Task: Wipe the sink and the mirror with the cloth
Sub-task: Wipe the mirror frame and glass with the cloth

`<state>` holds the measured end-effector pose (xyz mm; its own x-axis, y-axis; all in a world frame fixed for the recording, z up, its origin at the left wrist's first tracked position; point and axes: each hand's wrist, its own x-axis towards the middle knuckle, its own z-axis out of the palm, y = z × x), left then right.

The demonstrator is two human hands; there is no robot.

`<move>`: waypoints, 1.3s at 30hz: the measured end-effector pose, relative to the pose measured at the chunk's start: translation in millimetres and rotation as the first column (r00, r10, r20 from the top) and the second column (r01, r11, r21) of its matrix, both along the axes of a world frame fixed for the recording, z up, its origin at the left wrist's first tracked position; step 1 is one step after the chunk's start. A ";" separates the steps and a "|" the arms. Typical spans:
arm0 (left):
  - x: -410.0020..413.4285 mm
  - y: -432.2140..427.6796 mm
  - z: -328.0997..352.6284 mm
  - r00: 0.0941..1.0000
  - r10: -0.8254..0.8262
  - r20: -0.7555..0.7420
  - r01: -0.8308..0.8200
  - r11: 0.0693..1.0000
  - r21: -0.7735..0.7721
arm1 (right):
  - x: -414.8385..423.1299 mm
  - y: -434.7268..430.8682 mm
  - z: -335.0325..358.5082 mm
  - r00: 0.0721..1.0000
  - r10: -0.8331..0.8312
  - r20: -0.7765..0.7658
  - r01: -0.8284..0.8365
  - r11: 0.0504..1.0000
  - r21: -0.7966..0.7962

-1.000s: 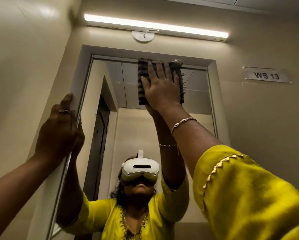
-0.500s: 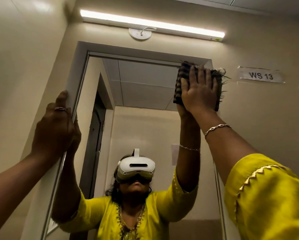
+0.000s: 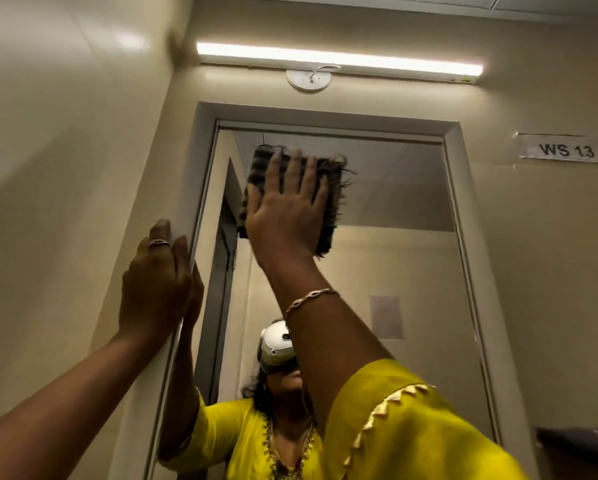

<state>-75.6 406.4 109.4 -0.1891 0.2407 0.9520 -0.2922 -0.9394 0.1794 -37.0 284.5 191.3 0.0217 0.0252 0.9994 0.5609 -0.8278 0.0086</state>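
Observation:
A tall framed mirror (image 3: pixel 405 209) hangs on the cream wall ahead and reflects a person in yellow wearing a white headset. My right hand (image 3: pixel 287 213) presses a folded dark striped cloth (image 3: pixel 328 202) flat against the upper left part of the glass, fingers straight and spread. My left hand (image 3: pixel 159 289) rests on the mirror's left frame edge, with its fingers lying along the frame. The sink is out of view.
A lit tube light (image 3: pixel 339 60) runs above the mirror, with a round white fitting (image 3: pixel 309 79) under it. A paper label reading WS 13 (image 3: pixel 566 150) is stuck on the wall to the right. A dark object (image 3: pixel 578 441) shows at the lower right edge.
My right hand has slid the cloth from the mirror's upper right corner leftward and a little down to the upper left. My left hand has stayed on the frame.

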 end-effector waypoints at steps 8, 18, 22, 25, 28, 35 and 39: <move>-2.5 -1.4 0.3 1.000 0.016 0.006 -0.016 1.000 -0.004 | -16.0 46.6 -3.8 1.000 0.022 0.015 -0.019 0.989 -0.145; -4.6 -1.8 2.5 1.000 -0.028 0.012 0.028 0.999 0.018 | -4.1 8.0 -13.8 0.995 0.035 0.094 -0.009 0.963 -0.271; -5.9 -4.5 2.3 1.000 -0.025 0.007 0.025 1.000 -0.009 | 7.7 -22.5 -17.3 0.994 0.022 0.104 0.004 0.971 -0.239; -6.4 -6.5 2.5 1.000 -0.019 0.015 0.019 1.000 -0.005 | 18.6 -50.7 -18.2 0.994 0.015 0.106 0.007 0.979 -0.202; -6.5 -8.1 2.7 1.000 -0.002 0.027 0.001 1.000 0.010 | 31.4 -79.8 -19.6 0.993 -0.005 0.122 0.022 0.990 -0.142; -1.6 -4.0 2.6 0.998 0.057 0.020 -0.056 0.998 -0.031 | 55.4 -147.6 -24.3 0.994 -0.067 0.081 0.070 0.997 -0.036; -1.0 -1.1 2.3 0.999 0.031 0.009 -0.031 0.999 -0.023 | 61.6 -173.5 -25.0 0.993 -0.096 0.069 0.097 0.995 -0.003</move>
<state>-76.6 405.2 111.7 -0.2057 0.2566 0.9444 -0.2645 -0.9437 0.1988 24.6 111.0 166.3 -0.0445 0.0324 0.9985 0.4762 -0.8779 0.0497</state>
